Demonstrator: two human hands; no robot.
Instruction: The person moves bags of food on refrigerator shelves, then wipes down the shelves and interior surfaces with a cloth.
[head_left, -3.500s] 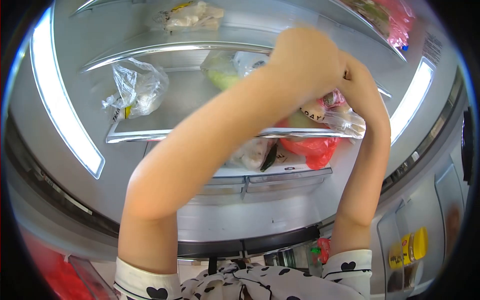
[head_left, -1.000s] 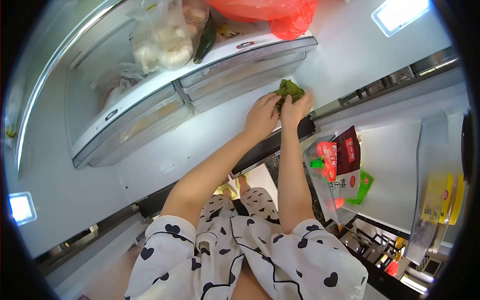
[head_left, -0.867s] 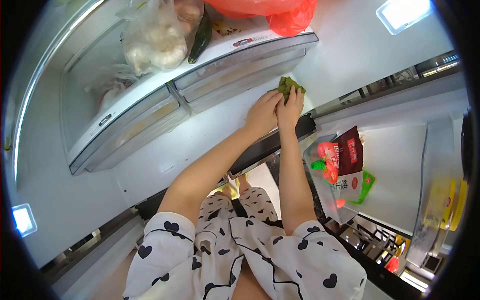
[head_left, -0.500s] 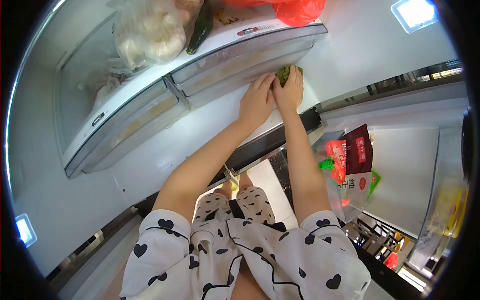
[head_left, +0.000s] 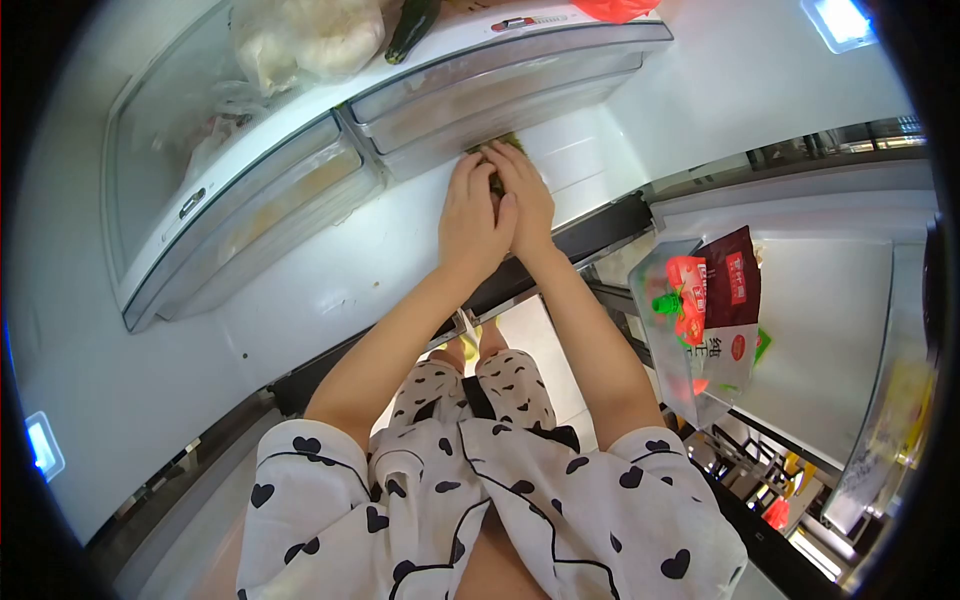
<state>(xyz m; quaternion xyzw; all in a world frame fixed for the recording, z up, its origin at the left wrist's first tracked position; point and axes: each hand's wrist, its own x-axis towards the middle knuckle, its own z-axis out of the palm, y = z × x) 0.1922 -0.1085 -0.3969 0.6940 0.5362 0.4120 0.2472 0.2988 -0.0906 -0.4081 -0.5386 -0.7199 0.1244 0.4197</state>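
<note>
A crumpled dark-green cloth (head_left: 496, 184) is pressed against the white floor of an open refrigerator, in front of the clear drawers. My left hand (head_left: 470, 222) lies over its left side with the fingers bent round it. My right hand (head_left: 525, 198) covers the other side, its fingers curled over the cloth. The two hands touch each other, and most of the cloth is hidden beneath them; only a strip at the fingertips and a patch between the hands show.
Behind my hands are two clear drawers (head_left: 500, 100). On the shelf above sit a bag of garlic bulbs (head_left: 325, 40) and a dark green cucumber-like vegetable (head_left: 410, 30). At right, the open door's bin (head_left: 650, 300) holds a red pouch (head_left: 687, 285) and a maroon-and-white packet (head_left: 732, 280).
Both hands have slid left along the refrigerator floor with the cloth, away from the right wall. The view has shifted slightly.
</note>
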